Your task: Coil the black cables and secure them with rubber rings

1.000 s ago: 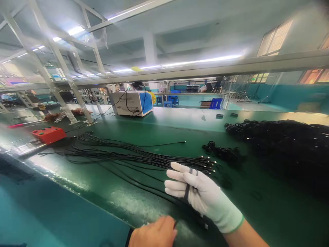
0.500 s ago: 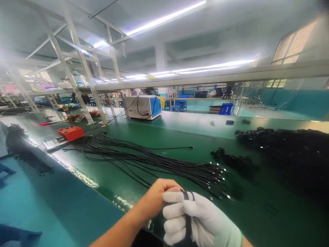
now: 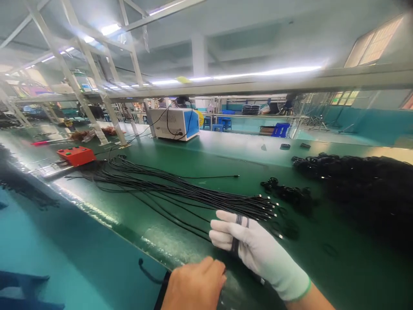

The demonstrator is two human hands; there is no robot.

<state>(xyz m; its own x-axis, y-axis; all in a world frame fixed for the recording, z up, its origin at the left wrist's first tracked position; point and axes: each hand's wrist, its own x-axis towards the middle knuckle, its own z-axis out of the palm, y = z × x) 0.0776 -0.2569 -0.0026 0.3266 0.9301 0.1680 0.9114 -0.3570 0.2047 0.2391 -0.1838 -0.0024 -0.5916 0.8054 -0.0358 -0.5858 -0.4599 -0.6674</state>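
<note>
My right hand (image 3: 248, 245), in a white glove, is closed around a black cable (image 3: 235, 245). Dark loops of it pass across the gloved fingers, and a light-tipped end shows below the palm. Bare and curled into a fist, my left hand (image 3: 196, 282) is lower and to the left, close to the bench's front edge. A dark strand shows beside its fingertips; most of what it grips is hidden. Left of that hand, a black cable end (image 3: 141, 261) hangs past the edge. Just beyond my hands lies a bundle of straight black cables (image 3: 193, 191) with pale metal tips.
The green bench (image 3: 155, 150) carries a large dark heap of coiled cables (image 3: 364, 185) at right and a smaller pile (image 3: 285, 189) beside it. A red button box (image 3: 77, 156) sits at left. Farther back stands a white-and-blue machine (image 3: 176, 124) under a metal shelf.
My left hand has come away from the gloved right hand, moving down and toward me. The right hand's fingers are straighter now. The view has shifted slightly, and a cable end shows past the edge.
</note>
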